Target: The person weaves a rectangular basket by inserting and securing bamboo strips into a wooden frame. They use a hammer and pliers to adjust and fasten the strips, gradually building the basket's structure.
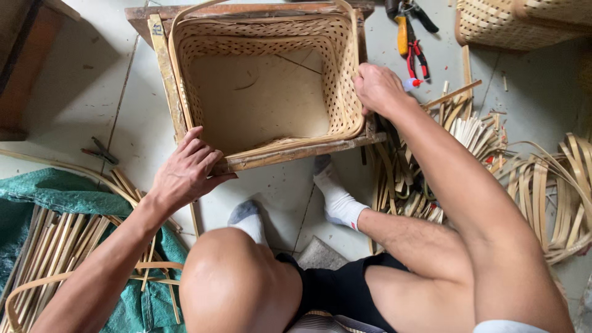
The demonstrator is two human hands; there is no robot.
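— Knees and white socks come first, right under our eyes, just below the woven basket. What do we have hold of?

— We have the basket itself. It sits on a low wooden stool, straight ahead of our feet. Our left hand lies with its fingers together, pressed flat on the near left corner, where the rim meets the stool's edge. Our right hand is closed around the rim on the basket's right side.

— How will it handle, do we think?

— Light, we judge, since it is thin bamboo with open lattice walls. The walls look springy and likely to flex under a squeeze, while the bound rim looks stiffer. So the rim and the corners seem the best places to hold, not the lattice.

— Anything inside it?

— Nothing we can see; only its pale flat bottom shows. A second woven basket stands to the upper right of ours, and we cannot tell what it holds.

— And round about?

— Bamboo strips are heaped to the basket's right, with curled ones beyond. More strips lie on a green tarp to its lower left. Red-handled pliers lie just right of its rim.
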